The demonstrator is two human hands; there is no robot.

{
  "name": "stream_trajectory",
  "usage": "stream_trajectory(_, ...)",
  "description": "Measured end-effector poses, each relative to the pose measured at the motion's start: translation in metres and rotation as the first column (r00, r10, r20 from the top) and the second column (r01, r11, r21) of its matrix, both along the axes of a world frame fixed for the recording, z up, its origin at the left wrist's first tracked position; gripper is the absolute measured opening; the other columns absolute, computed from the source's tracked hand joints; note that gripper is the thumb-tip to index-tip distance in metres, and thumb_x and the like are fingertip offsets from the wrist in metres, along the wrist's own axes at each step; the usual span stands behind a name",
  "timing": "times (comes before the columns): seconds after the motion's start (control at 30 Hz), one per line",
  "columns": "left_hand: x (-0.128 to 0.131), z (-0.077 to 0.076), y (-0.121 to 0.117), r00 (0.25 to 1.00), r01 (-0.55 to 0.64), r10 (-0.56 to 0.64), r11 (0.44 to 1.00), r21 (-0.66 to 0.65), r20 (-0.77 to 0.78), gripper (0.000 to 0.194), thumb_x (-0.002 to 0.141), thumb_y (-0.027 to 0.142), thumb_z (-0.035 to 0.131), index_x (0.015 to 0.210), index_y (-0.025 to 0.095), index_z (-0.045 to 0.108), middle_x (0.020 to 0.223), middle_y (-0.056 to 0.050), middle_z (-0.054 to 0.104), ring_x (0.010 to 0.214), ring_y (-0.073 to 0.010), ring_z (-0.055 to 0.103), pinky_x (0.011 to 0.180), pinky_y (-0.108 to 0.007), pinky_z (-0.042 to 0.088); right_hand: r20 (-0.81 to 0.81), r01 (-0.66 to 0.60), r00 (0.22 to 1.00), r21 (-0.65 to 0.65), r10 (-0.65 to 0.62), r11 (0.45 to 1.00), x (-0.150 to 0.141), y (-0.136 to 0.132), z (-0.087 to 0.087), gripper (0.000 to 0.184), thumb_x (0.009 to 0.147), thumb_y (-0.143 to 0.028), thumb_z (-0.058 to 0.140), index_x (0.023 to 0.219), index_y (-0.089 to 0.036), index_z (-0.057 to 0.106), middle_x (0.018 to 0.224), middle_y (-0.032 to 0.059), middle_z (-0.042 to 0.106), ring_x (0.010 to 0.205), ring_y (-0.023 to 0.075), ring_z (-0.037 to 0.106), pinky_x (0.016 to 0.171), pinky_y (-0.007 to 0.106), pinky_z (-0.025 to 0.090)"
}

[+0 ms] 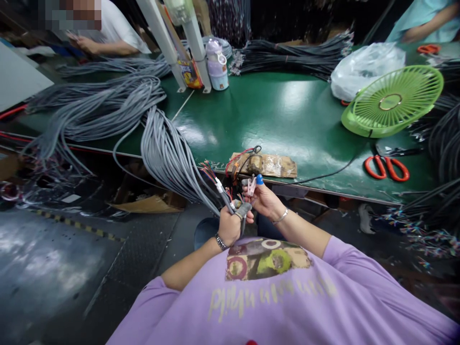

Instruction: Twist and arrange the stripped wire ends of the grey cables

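Note:
My left hand (pixel 230 225), wearing a grey cover on its thumb, is closed around a few grey cables (pixel 223 195). Their stripped ends fan out into thin coloured wires (pixel 209 171), and a white band sits below one of these ends. Close beside it, my right hand (pixel 268 201) is pinched, with a blue cap on one fingertip. Something small and pinkish (pixel 251 187) shows between its fingers, too unclear to name. Just beyond both hands, a worn wooden block (pixel 276 165) with a small device and red and black leads lies at the table's edge.
A thick grey cable bundle (pixel 168 148) hangs over the table edge at left. On the green table (pixel 283 110) stand a lilac bottle (pixel 217 67) and a green fan (pixel 391 101). Orange-handled scissors (pixel 386 167), a plastic bag (pixel 366 69) and black cables (pixel 291 57) lie there. Two other people work across.

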State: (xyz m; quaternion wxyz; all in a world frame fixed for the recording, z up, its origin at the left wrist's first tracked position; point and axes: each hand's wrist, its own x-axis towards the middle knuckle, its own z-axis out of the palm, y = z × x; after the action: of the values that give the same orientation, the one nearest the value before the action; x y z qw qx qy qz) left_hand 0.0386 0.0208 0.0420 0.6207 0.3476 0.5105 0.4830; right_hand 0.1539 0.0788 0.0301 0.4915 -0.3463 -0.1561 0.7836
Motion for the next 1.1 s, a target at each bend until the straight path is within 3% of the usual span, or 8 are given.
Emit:
stream_trajectory(0.2,-0.005,-0.001,-0.006,1.0,0.013,-0.013,1.0,0.022,-0.028,0.032,0.067,0.043,0.072,0.065,0.015,0.058,0.054,0.0,0.064,0.042,-0.0108,0.057,0.043,-0.021,0.048,0.068,-0.122,0.991,0.082,0.117,0.989,0.013,-0.02,-0.006,0.052,0.072,-0.069,0.056,0.08,-0.017,0.063,0.072,0.003,0.061,0.059,0.0111,0.051,0.057,0.024,0.043)
stream_trajectory(0.33,-0.01,-0.007,-0.009,0.997,0.057,-0.054,0.997,0.043,-0.054,0.031,0.07,0.044,0.071,0.065,0.015,0.059,0.056,-0.002,0.065,0.044,-0.0118,0.059,0.046,-0.022,0.049,0.292,-0.162,0.952,0.217,0.094,0.963,0.019,-0.039,-0.006,0.037,0.067,-0.05,0.073,0.076,-0.015,0.064,0.062,-0.0011,0.057,0.055,0.0093,0.047,0.057,0.024,0.04)
stream_trajectory(0.43,-0.013,-0.009,-0.008,0.975,0.195,-0.191,0.981,0.023,-0.117,0.029,0.069,0.041,0.072,0.068,0.014,0.061,0.058,-0.004,0.067,0.047,-0.0135,0.061,0.047,-0.023,0.049,0.41,-0.199,0.91,0.311,0.058,0.929,0.022,-0.046,-0.001,0.027,0.066,-0.039,0.076,0.075,-0.016,0.065,0.061,-0.0017,0.059,0.056,0.0101,0.049,0.058,0.025,0.04)
stream_trajectory(0.57,-0.016,-0.007,-0.007,0.925,0.351,-0.355,0.935,-0.049,-0.137,0.03,0.068,0.041,0.073,0.069,0.013,0.062,0.058,-0.005,0.067,0.048,-0.016,0.063,0.048,-0.026,0.051,0.459,-0.276,0.884,0.356,0.091,0.893,0.022,-0.045,0.005,0.025,0.067,-0.038,0.074,0.074,-0.015,0.066,0.066,-0.0001,0.063,0.058,0.0108,0.053,0.061,0.026,0.043)
stream_trajectory(0.67,-0.017,-0.007,-0.006,0.946,0.304,-0.306,0.952,-0.032,-0.111,0.03,0.068,0.042,0.072,0.067,0.012,0.063,0.058,-0.005,0.067,0.047,-0.0154,0.062,0.049,-0.025,0.051,0.448,-0.249,0.891,0.358,0.068,0.9,0.023,-0.042,0.007,0.025,0.067,-0.037,0.075,0.077,-0.015,0.067,0.069,0.0003,0.064,0.062,0.0109,0.055,0.064,0.025,0.043)
stream_trajectory(0.8,-0.017,-0.009,-0.007,0.974,0.223,-0.224,0.975,-0.021,-0.044,0.031,0.067,0.042,0.073,0.07,0.013,0.064,0.058,-0.004,0.067,0.047,-0.0149,0.062,0.048,-0.025,0.051,0.397,-0.283,0.908,0.339,0.136,0.897,0.024,-0.042,0.008,0.03,0.067,-0.037,0.075,0.085,-0.014,0.067,0.071,0.0004,0.064,0.061,0.0105,0.054,0.062,0.025,0.042)
stream_trajectory(1.1,-0.014,-0.006,-0.005,0.977,0.209,-0.21,0.978,-0.028,-0.038,0.03,0.065,0.041,0.075,0.069,0.013,0.063,0.055,-0.003,0.065,0.045,-0.0142,0.061,0.047,-0.024,0.051,0.484,-0.255,0.872,0.331,0.068,0.909,0.022,-0.04,0.005,0.029,0.067,-0.04,0.075,0.074,-0.014,0.064,0.063,-0.001,0.059,0.056,0.0096,0.048,0.057,0.025,0.038)
